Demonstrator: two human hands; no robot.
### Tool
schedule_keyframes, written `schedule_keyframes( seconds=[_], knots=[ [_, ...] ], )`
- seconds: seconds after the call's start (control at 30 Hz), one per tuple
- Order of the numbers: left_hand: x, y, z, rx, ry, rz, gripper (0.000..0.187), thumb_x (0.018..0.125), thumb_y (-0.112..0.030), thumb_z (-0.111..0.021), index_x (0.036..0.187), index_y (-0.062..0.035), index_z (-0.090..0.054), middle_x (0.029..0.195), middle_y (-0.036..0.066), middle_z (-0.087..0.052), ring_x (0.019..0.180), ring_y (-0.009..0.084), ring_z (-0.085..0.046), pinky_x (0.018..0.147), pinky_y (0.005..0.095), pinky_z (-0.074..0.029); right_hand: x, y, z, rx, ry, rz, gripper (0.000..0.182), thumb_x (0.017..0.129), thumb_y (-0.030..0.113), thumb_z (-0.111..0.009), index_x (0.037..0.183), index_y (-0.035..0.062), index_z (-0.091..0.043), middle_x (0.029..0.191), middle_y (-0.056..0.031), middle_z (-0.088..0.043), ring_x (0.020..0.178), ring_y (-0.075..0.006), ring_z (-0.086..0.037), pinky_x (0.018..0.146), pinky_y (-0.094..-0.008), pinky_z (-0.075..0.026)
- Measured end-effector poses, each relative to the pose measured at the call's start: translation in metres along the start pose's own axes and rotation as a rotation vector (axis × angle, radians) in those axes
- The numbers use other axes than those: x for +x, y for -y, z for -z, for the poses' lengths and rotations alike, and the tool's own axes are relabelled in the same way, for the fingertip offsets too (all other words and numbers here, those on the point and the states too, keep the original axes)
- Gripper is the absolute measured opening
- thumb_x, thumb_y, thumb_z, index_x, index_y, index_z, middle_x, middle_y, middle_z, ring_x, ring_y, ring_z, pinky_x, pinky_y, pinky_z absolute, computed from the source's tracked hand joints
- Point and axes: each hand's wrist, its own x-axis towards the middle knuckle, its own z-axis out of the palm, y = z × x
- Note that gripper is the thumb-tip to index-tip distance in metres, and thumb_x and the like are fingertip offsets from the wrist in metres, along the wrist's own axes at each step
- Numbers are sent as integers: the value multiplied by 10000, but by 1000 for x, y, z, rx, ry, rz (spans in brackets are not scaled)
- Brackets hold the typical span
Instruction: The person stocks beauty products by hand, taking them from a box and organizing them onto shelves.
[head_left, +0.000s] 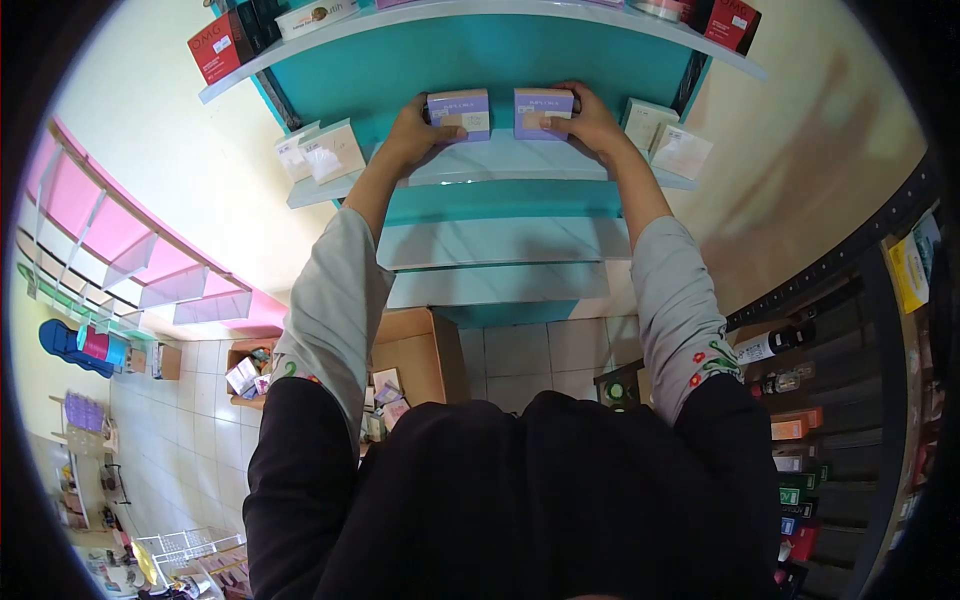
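Observation:
Two purple boxes stand upright on a white shelf (470, 168) against a teal back panel. Around the left purple box (460, 105) my left hand (412, 135) is closed, its thumb across the front. The right purple box (540, 103) is held the same way by my right hand (592, 125). A narrow gap separates the two boxes. White boxes (333, 152) lean at the shelf's left end, and more pale boxes (682, 150) stand at its right end.
Above is another shelf (440, 12) with red boxes (213, 48) and other packs. Lower shelves (500, 243) lie beneath. An open cardboard box (408, 350) with small packs beside it is on the tiled floor. A dark rack (840, 400) of products stands right.

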Motion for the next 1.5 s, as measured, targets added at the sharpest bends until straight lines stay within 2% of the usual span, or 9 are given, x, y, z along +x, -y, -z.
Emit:
schedule_keyframes(
  seconds=[0.23,0.43,0.53,0.63,0.93,1.13,1.23,1.33,1.5],
  knots=[
    [8,8,8,136,73,-12,681,661,74,-715,1249,52,-373,1170,166,-531,1072,268,-544,919,334,-477,-1,-10,5,-173,2,60,772,646,-7,-756,1304,-6,-352,1230,-155,-515,1139,-236,-509,944,-323,-445],
    [8,4,6,234,44,-14,702,644,55,-732,1256,29,-389,1182,145,-534,1082,247,-537,948,318,-442,9,-22,8,-142,24,70,778,643,-18,-754,1304,-25,-343,1221,-159,-520,1127,-242,-517,953,-331,-441],
    [4,-1,4,327,26,-24,691,655,60,-721,1258,29,-385,1184,144,-531,1086,249,-534,939,320,-454,11,-24,9,-181,16,60,776,649,-19,-750,1307,-26,-338,1224,-158,-519,1124,-239,-519,958,-325,-438],
    [7,5,7,190,57,-2,679,662,64,-714,1254,31,-383,1187,145,-526,1086,254,-533,930,321,-464,7,-19,7,-149,26,69,751,646,-4,-759,1288,-31,-370,1206,-155,-534,1117,-234,-525,954,-317,-436],
    [17,16,20,261,123,-102,643,679,57,-711,1239,58,-394,1138,152,-555,1061,244,-548,883,310,-487,4,-12,10,-243,33,48,667,620,2,-774,1206,-49,-459,1147,-155,-579,1069,-243,-560,948,-321,-427],
    [7,13,25,214,92,13,583,678,61,-709,1202,81,-454,1102,160,-581,971,237,-585,841,310,-506,5,-17,16,-325,26,65,635,642,26,-764,1198,-53,-469,1113,-163,-600,1039,-240,-579,923,-307,-432],
    [1,13,25,271,24,-7,542,679,15,-730,1165,85,-500,1049,165,-611,907,229,-607,827,313,-500,3,-22,19,-315,14,98,625,644,49,-765,1192,-51,-481,1097,-161,-611,1019,-245,-589,911,-306,-435],
    [-2,12,33,549,14,-22,527,714,-43,-732,1168,94,-503,1075,167,-610,942,217,-601,851,288,-472,-3,-22,23,-358,-30,78,639,640,82,-772,1196,-43,-484,1083,-158,-620,1005,-244,-597,897,-301,-439],
    [-12,14,35,575,-40,-89,522,715,-94,-739,1151,95,-521,1074,177,-619,949,226,-604,849,308,-467,-16,-20,22,-424,-123,77,635,636,109,-775,1191,-25,-497,1047,-152,-636,979,-245,-609,871,-307,-453]
  ],
)
